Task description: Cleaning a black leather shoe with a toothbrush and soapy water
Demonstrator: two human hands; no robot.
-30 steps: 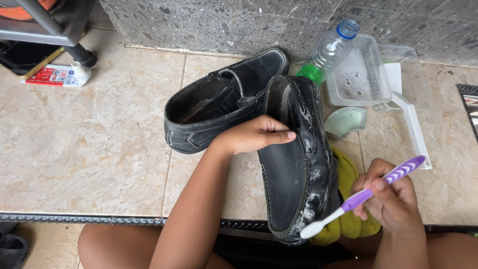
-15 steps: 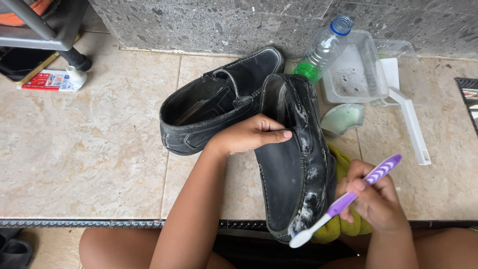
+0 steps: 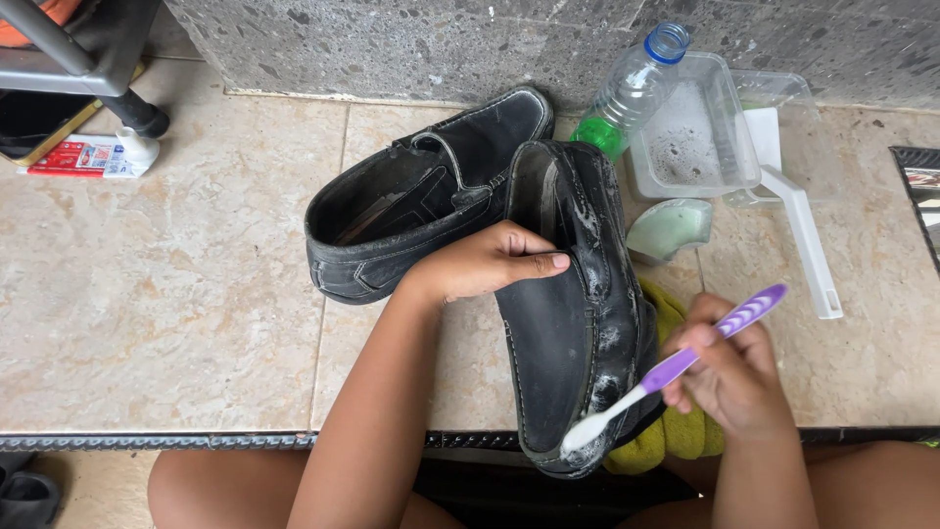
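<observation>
left hand (image 3: pixel 485 264) gripping soapy black shoe (image 3: pixel 573 313), right hand (image 3: pixel 729 377) closed on purple toothbrush (image 3: pixel 676 367) w/ bristles at toe

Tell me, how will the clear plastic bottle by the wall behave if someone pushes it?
The plastic bottle lies tilted against the clear tub, so it would probably roll or slide off. It looks almost empty, only green at the bottom, so likely light. Its thin clear wall may dent under a firm squeeze.

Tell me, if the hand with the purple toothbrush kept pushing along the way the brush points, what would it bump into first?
The right hand aims the toothbrush down and leftward. Its white head already seems to touch the toe of the soapy black shoe, so that shoe comes first, though depth is hard to judge.
</observation>
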